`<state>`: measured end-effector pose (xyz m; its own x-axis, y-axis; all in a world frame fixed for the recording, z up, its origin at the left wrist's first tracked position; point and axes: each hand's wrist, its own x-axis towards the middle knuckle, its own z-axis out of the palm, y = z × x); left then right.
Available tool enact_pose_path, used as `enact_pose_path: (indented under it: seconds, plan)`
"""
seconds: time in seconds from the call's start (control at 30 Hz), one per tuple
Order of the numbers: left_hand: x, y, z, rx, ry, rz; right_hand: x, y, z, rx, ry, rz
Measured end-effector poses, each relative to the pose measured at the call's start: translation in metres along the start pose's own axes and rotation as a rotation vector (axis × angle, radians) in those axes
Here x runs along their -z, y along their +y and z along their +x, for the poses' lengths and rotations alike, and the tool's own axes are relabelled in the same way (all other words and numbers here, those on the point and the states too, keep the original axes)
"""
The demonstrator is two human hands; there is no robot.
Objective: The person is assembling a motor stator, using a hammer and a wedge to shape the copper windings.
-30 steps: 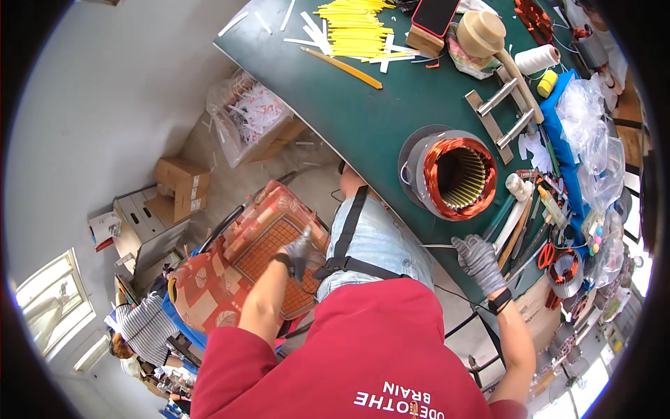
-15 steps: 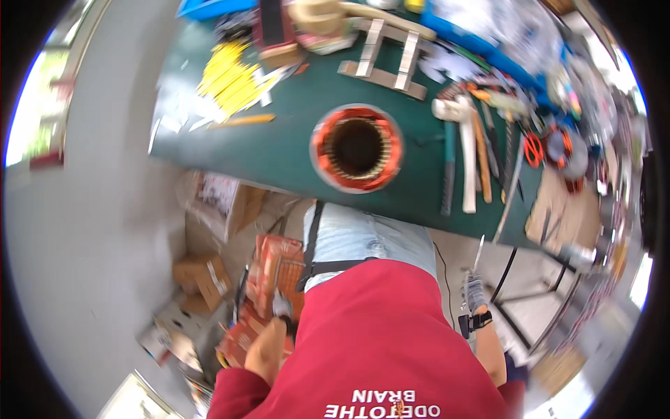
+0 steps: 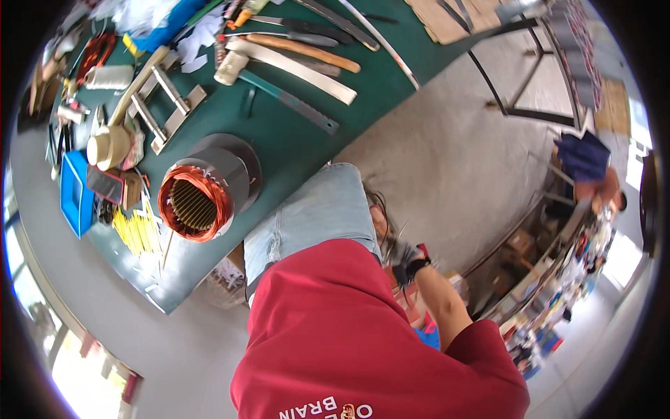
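Observation:
My right hand (image 3: 401, 261), in a grey glove with a black band at the wrist, hangs low beside my right thigh. Its fingers look closed, and a thin pale rod (image 3: 403, 229) sticks up from them, though the picture is soft there. My left hand is out of sight behind my body. On the green table in front of me, to the left, is a motor stator (image 3: 241, 162) with a grey housing. Its ring of reddish copper windings (image 3: 165, 202) faces me around a slotted bore.
Beyond the stator lie a mallet (image 3: 229, 68), a teal-handled blade (image 3: 289, 103) and several other tools. A wooden frame (image 3: 159, 133), yellow strips (image 3: 137, 232) and a blue tray (image 3: 72, 199) are on the table (image 3: 279, 150). A metal stand (image 3: 537, 114) stands on the right floor.
My view and body have turned to the right, so the stator now appears farther left. My left hand has gone from view. My right hand stays low at my side.

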<state>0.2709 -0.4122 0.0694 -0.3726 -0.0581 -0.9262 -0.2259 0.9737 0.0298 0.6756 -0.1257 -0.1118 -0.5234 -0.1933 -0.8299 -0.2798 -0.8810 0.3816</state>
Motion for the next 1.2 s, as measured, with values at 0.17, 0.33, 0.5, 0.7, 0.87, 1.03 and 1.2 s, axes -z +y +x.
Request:
enact_pose_path:
  seconds: [0.17,0.33,0.5,0.7,0.87,1.03,1.2]
  plan:
    - [0.051,0.005,0.015,-0.041,-0.024,0.097,-0.034,0.001,0.019,0.219,0.596,-0.263]
    - [0.092,-0.01,0.027,-0.048,-0.02,0.137,0.016,0.105,0.074,0.134,0.579,-1.66]
    - [0.117,-0.034,0.033,-0.035,0.014,0.158,-0.072,0.168,0.123,0.438,0.371,-2.042]
    - [0.138,-0.061,0.044,-0.025,0.003,0.173,-0.131,0.094,0.176,0.528,0.186,0.115]
    - [0.138,-0.065,0.056,-0.031,-0.038,0.179,-0.113,0.066,0.017,0.892,-0.172,-0.396]
    - [0.135,-0.057,0.073,-0.032,-0.112,0.171,0.037,0.226,-0.164,0.422,0.152,-1.145]
    - [0.114,-0.047,0.096,-0.003,-0.171,0.146,0.137,0.37,-0.22,0.012,0.543,-2.26]
